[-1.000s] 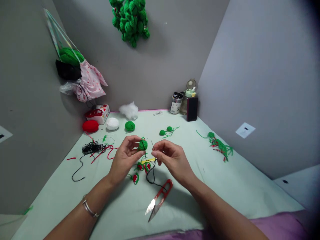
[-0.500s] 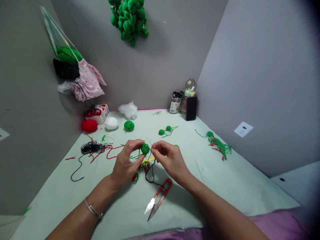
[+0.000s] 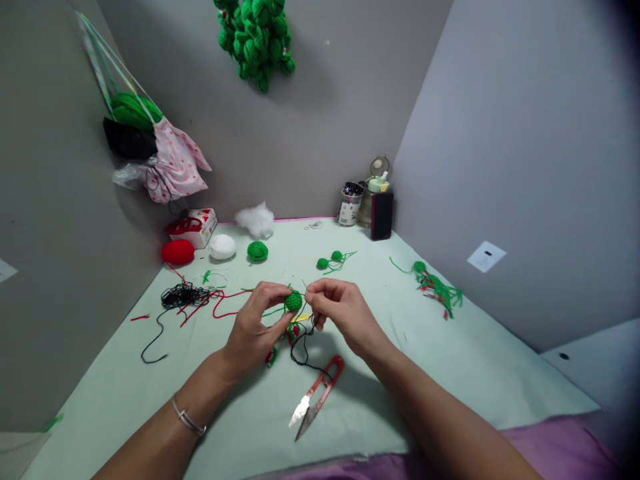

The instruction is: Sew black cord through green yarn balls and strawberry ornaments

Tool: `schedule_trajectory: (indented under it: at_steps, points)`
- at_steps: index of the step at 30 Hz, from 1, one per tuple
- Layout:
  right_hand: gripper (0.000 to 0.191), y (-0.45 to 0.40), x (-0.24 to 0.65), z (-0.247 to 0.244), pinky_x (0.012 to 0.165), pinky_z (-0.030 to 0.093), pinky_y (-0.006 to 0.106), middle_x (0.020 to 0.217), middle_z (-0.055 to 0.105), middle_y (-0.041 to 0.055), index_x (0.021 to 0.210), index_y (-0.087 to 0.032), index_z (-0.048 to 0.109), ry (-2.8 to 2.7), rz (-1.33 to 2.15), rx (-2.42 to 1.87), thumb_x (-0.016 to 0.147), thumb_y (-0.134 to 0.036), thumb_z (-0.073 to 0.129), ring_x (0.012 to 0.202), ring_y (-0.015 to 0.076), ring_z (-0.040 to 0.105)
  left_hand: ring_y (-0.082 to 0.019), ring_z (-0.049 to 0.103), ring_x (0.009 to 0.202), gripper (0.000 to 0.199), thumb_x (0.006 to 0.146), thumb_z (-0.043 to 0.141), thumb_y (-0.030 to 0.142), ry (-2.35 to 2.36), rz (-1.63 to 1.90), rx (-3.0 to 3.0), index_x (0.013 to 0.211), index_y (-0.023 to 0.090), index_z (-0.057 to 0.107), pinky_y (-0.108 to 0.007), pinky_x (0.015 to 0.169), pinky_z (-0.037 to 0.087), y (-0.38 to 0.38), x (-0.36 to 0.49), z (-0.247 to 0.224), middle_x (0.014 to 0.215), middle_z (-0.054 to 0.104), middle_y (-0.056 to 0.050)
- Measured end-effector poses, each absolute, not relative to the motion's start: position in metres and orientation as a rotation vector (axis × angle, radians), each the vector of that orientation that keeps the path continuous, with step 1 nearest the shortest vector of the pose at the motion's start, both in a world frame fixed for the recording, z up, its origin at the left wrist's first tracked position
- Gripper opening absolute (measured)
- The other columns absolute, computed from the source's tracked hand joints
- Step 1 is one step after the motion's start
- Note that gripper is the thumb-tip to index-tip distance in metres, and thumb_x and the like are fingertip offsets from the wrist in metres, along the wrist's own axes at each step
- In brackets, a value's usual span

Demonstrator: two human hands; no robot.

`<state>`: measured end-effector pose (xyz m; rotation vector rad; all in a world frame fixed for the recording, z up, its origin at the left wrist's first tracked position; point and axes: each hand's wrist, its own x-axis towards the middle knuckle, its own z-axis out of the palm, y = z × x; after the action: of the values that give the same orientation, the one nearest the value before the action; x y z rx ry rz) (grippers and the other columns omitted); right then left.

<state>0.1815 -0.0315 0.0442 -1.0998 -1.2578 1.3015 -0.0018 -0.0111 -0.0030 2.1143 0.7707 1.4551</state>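
Note:
Between thumb and forefinger, my left hand [image 3: 257, 325] grips a small green crocheted ball [image 3: 293, 301]. My right hand [image 3: 343, 310] is closed in a pinch just right of the ball, on a thin needle [image 3: 303, 284] that points up and left. Black yarn [image 3: 294, 353] hangs below the hands and loops down to the table. Under the fingers lie small red-and-green crocheted pieces [image 3: 293, 332] and a yellow strip [image 3: 301, 319], partly hidden. Red-handled thread snips [image 3: 320, 393] rest nearer to me, blades toward the front edge.
Black yarn tangle [image 3: 185, 295] and red yarn strands [image 3: 220, 303] lie on the left. Red [image 3: 177, 252], white [image 3: 223, 247] and green yarn balls [image 3: 257, 251] sit behind, beside white stuffing [image 3: 256, 221]. Two green balls [image 3: 323, 263] and yarn scraps [image 3: 440, 290] lie to the right.
The green ball has shifted slightly right and turned in my left hand. My right hand has moved slightly right, with its lower fingers less tucked in.

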Motion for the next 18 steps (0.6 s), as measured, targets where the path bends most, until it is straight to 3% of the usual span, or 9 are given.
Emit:
schedule_trajectory:
  at_steps: [8,13,18]
  points:
    - [0.026,-0.037,0.173,0.043,0.046,0.043,0.021,0.053,0.055,-0.0051,0.077,-0.015,0.069,-1.215,1.377,-1.059,0.073,-0.039,0.080,0.045,0.0080,0.050,-0.025,0.063,0.106,0.029,0.080,0.072,0.013,0.920,1.639,2.242,0.105,0.025,0.065,-0.042,0.092,0.054,-0.011,-0.003,0.005,0.109,0.065,-0.007]
    - [0.026,-0.040,0.170,0.044,0.049,0.044,0.022,0.053,0.054,-0.0050,0.076,-0.015,0.069,-1.222,1.345,-1.082,0.074,-0.039,0.079,0.047,0.0080,0.049,-0.022,0.063,0.101,0.035,0.083,0.069,0.010,0.841,1.596,2.189,0.113,0.027,0.064,-0.038,0.090,0.053,-0.011,-0.002,0.005,0.104,0.066,-0.005]
    - [0.027,-0.041,0.170,0.047,0.051,0.045,0.023,0.056,0.058,-0.0038,0.079,-0.015,0.071,-1.211,1.360,-1.032,0.074,-0.040,0.080,0.048,0.0083,0.051,-0.021,0.064,0.100,0.027,0.081,0.074,0.018,0.887,1.492,1.836,0.106,0.024,0.066,-0.036,0.092,0.053,-0.011,-0.003,0.005,0.104,0.066,-0.005]
